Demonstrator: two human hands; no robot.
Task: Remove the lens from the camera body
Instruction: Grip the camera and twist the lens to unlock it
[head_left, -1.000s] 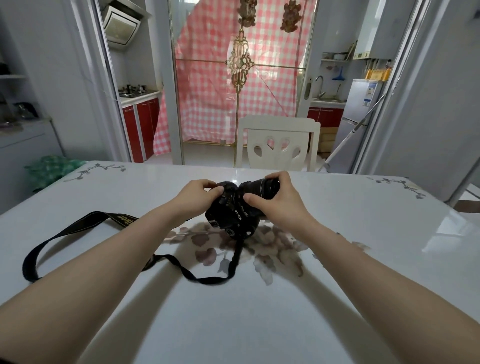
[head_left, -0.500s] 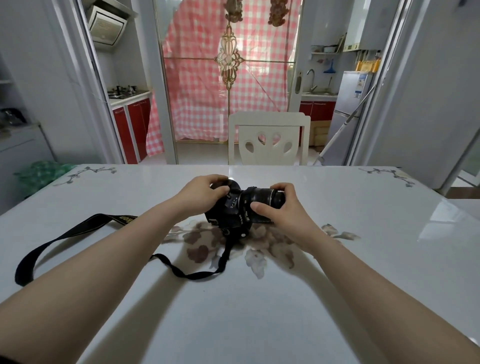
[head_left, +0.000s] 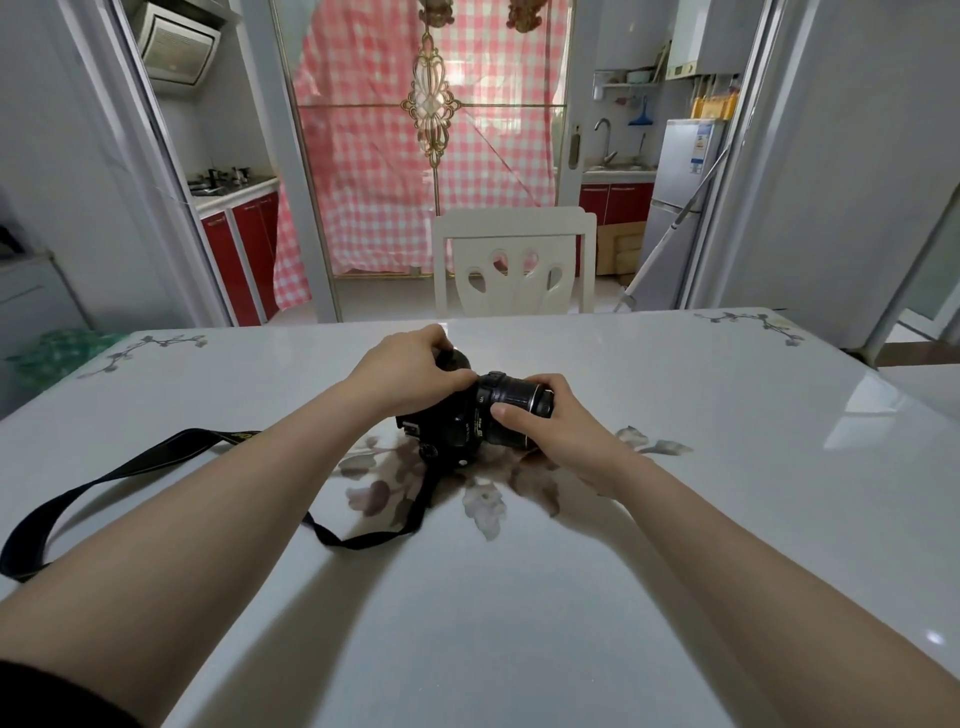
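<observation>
Both hands engaged: left hand (head_left: 415, 371) clamps camera body (head_left: 447, 431), right hand (head_left: 550, 421) wraps lens (head_left: 514, 400) (pointing 3 o'clock). Unmounting step; next needs twist, then pull.

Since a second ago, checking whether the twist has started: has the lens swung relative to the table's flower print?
Yes. The lens has swung from pointing away towards the chair to pointing right across the flower print, with the right hand gripping it.

Glossy smooth table (head_left: 675, 519); matt black camera body (head_left: 449, 434); ribbed lens (head_left: 514, 397); woven cloth strap (head_left: 130, 467).
</observation>
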